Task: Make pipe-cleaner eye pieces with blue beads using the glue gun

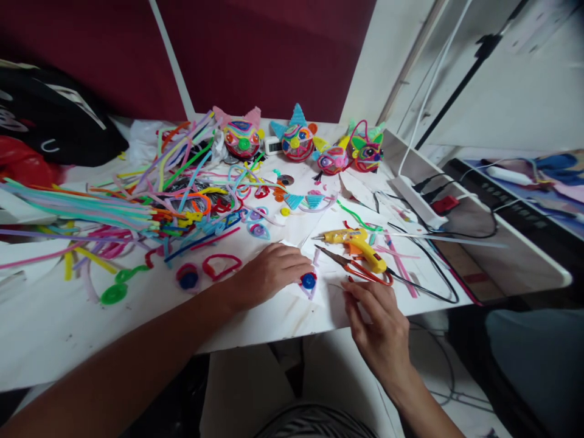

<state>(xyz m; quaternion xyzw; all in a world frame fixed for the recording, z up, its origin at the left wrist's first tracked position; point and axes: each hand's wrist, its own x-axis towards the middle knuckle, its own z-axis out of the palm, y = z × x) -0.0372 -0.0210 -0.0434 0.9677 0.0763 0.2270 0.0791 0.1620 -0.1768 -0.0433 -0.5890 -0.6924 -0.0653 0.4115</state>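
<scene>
My left hand (278, 272) lies on white paper, fingers laid out together and fingertips at the edge of a small pipe-cleaner eye (309, 280) with a blue coiled centre and a lilac outline. Just to the right, my right hand (378, 316) is raised near the table edge, thumb and forefinger pinched. A tiny dark-red bit shows at its fingertips, too small to name. Scissors with orange handles (353, 264) lie beyond that hand, against a yellow glue gun (365, 243). Left of my left hand are a red pipe-cleaner loop (222, 266) and another blue-centred coil (187, 278).
Pipe cleaners (91, 204) heap across the table's left side. Several decorated animal heads, one pink-eared (241, 140), line the back. A white power strip (420, 201) with cables runs along the right tray (511, 255). A black bag (55, 115) stands at far left.
</scene>
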